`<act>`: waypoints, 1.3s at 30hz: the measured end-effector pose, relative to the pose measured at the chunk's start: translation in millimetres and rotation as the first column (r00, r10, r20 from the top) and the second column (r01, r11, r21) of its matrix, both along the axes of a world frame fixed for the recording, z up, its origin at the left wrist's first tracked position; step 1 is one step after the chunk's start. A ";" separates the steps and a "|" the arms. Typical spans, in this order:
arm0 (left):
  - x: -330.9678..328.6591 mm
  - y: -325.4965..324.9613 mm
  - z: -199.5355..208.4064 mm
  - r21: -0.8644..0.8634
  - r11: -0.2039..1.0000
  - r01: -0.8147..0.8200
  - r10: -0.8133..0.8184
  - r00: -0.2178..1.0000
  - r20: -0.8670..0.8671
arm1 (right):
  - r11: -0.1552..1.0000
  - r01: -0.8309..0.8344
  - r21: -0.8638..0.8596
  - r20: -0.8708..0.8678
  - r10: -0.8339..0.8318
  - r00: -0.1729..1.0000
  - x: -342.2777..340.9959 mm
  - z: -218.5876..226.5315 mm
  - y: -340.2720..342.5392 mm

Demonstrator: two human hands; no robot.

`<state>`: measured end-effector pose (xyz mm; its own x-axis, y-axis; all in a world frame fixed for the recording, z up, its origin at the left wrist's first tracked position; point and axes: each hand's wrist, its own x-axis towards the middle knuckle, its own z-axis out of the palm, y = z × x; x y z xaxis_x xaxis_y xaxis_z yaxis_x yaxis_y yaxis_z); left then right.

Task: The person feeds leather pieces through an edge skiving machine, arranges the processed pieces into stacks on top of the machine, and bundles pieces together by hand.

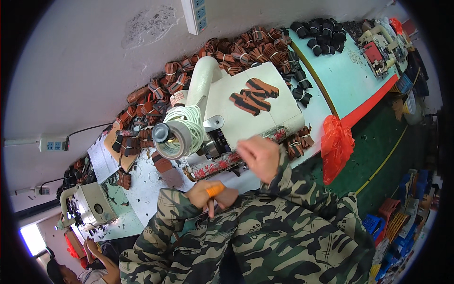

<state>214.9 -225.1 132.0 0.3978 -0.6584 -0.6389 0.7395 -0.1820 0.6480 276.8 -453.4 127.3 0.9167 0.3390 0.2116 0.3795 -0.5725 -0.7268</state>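
Observation:
My left hand (210,195) is curled in front of my jacket, an orange wrap around part of it. What its bent fingers hold, if anything, is hidden. To the right and farther forward, my right hand (261,158) is closed at the front edge of a cream machine (231,120); whatever may be inside the grip cannot be made out. Several brown-and-black striped strips (255,97) lie loose on the machine's flat top. A coil of pale cord (194,125) hangs around its round grey end, beside a black knob (161,133).
Tied brown bundles (227,52) line the wall side, with black bundles (321,31) at the far right. A red plastic bag (336,146) hangs from the table edge. Other machines stand left (90,208) and far right (378,49). Another person (90,265) is at lower left.

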 end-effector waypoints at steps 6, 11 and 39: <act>0.7 16.8 -3.6 0.020 0.935 -0.353 0.352 0.935 0.054 | 0.967 -0.027 0.251 -0.071 0.047 0.996 -5.2 37.0 31.6; -35.4 2.6 -1.2 0.079 0.992 -0.094 0.088 0.993 0.079 | 0.885 -0.259 0.388 0.373 0.106 0.922 33.3 130.4 100.1; 48.4 27.9 12.0 0.292 0.849 -0.441 0.432 0.897 0.098 | 0.983 -0.139 0.117 -0.396 0.175 0.901 32.8 15.7 33.2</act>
<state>263.3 -197.2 143.9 0.6193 -0.1923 -0.7612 0.7712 -0.0326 0.6357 309.6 -420.3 143.1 0.8659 0.4828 -0.1309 0.1236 -0.4601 -0.8792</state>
